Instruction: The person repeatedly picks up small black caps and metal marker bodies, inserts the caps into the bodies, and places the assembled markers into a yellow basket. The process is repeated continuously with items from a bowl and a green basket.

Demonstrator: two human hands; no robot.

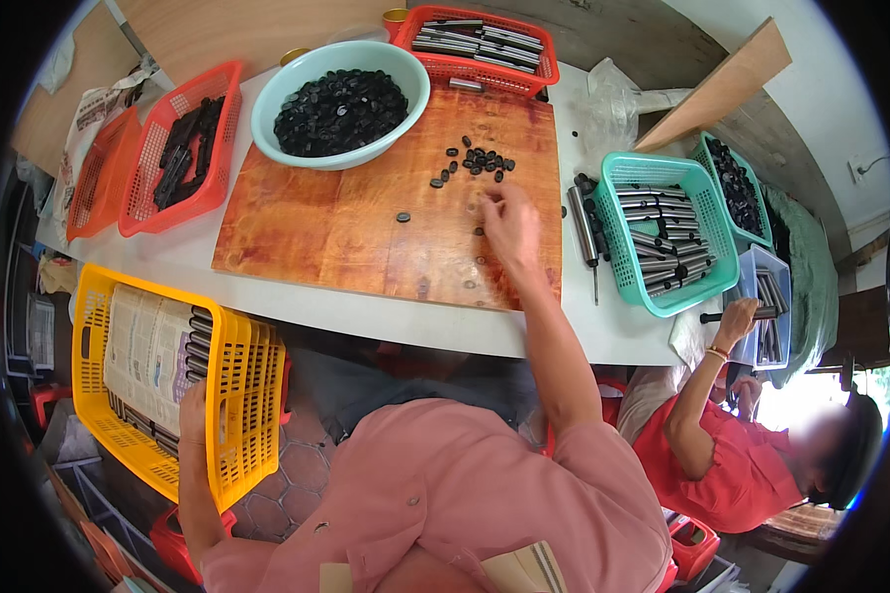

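My right hand [510, 225] is over the varnished wooden board [316, 232], slightly blurred, its fingers curled together. Whether a small piece sits between the fingertips is hidden. Just beyond them lies a loose cluster of small black oval pieces [480, 160], and one stray oval piece [402, 216] rests further left. My left hand [194, 410] is down at the yellow plastic crate [252, 395], next to a row of dark tubes [198, 343]; its fingers are mostly hidden. Newspaper [148, 341] covers much of what the crate holds.
A pale blue basin [417, 84] of black pieces stands at the board's far left. Red baskets [232, 109] are beyond and left. Right of the board, a metal-tipped tool [581, 227] lies beside a green basket [613, 237] of metal tubes. A co-worker's hand [737, 321] holds a dark tube.
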